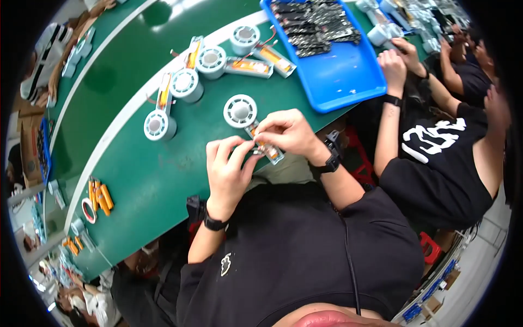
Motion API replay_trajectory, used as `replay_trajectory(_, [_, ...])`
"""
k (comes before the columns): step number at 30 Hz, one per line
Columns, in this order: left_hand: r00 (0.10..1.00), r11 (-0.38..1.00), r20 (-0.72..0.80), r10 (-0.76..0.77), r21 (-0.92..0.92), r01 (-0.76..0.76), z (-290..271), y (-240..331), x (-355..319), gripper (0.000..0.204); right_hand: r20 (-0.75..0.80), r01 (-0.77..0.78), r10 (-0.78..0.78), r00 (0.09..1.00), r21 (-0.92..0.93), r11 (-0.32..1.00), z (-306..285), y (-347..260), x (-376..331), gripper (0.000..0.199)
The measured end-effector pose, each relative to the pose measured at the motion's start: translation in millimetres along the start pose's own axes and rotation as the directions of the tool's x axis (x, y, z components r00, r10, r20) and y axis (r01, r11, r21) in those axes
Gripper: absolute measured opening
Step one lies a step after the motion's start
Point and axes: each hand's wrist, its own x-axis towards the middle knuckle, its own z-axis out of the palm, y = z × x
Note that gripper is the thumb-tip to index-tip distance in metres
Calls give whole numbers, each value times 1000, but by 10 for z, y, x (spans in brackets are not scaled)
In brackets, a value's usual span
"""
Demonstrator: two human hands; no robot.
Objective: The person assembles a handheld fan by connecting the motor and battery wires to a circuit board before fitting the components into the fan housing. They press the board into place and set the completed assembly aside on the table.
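In front of me on the table's near edge lies a pale grey-blue handheld fan [240,111], its round slotted head pointing away from me. Its handle is open, showing orange and some small parts inside. My right hand [289,133] is closed over the handle from the right, thumb and fingertips pinched on it. From the left, my left hand [226,166] brings its thumb and fingertips together at the handle's inner parts. Whatever sits between those left fingertips is too small to make out. Both hands cover much of the handle.
Several similar open fans [186,85] with orange batteries and loose wires lie farther off. A blue tray [348,71] at the far right holds dark circuit boards. Orange batteries [100,196] and a tape roll [89,211] lie left. A co-worker's hand [392,68] is beside the tray.
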Motion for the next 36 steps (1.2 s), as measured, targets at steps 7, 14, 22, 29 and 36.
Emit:
replay_trajectory(7, [997,998,-59,-42,-40,40,-57,-67,92,41,-43,189,-213,976,-315,930,108,-122,-3,8])
replay_trajectory(14, [981,948,116,-156,-262,182,-146,-130,145,45,-31,204,-217,976,-232,951,133,-181,55,11])
replay_trajectory(22, [935,835,208,-288,-423,352,-182,-67,119,42,124,-29,28,992,0,1000,72,-172,98,14])
replay_trajectory(29, [918,788,151,-367,-475,393,-120,-86,81,35,117,67,-59,991,-73,995,83,-123,94,12])
replay_trajectory(36, [933,799,102,-345,-490,349,-79,-87,37,33,136,109,-95,986,-98,989,94,-132,116,12])
